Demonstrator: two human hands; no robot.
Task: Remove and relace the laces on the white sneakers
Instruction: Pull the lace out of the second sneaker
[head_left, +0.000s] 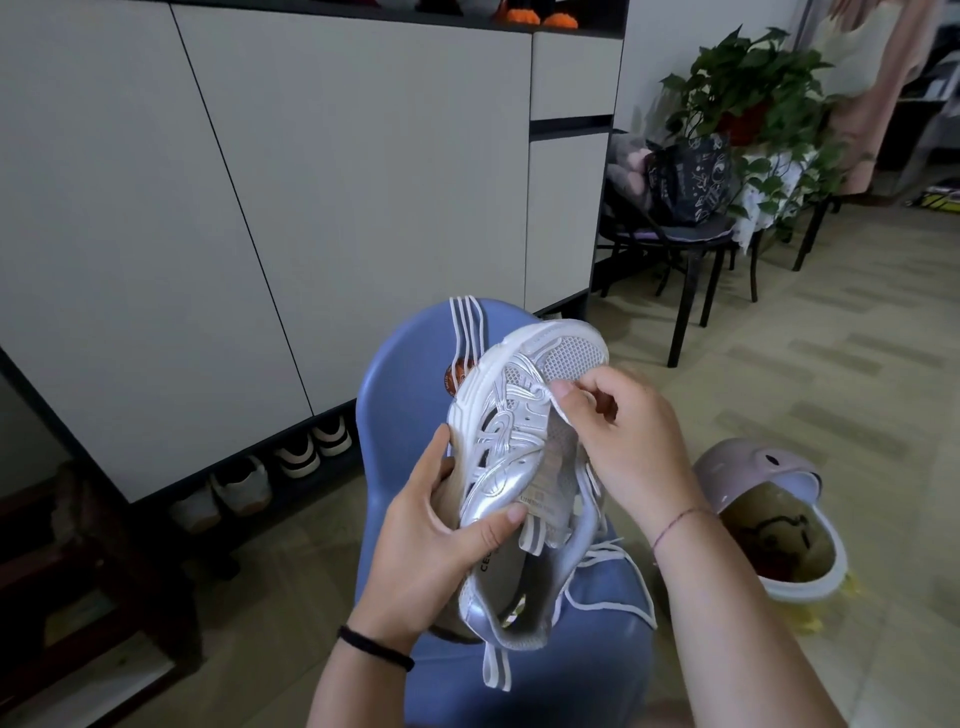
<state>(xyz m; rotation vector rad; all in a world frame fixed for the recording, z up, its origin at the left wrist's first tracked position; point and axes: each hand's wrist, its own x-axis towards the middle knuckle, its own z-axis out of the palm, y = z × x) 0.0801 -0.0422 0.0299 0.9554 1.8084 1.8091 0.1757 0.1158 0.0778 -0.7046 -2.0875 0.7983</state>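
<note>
I hold a white and silver sneaker (511, 441) above a blue plastic chair (410, 364), toe pointing away and up. My left hand (441, 540) grips its sole side and heel area from the left. At the eyelets near the toe, my right hand (618, 431) pinches a white lace end (563, 410). The rest of that lace (623, 582) trails loose down onto the chair seat. Another white lace (467, 322) is draped in several strands over the chair's backrest.
A tall white cabinet (260, 182) fills the left, with several shoes (270, 478) in the gap under it. A pink and white bin (774, 525) stands on the floor to the right. Farther back are a black chair with a dark bag (685, 182) and a potted plant (753, 88).
</note>
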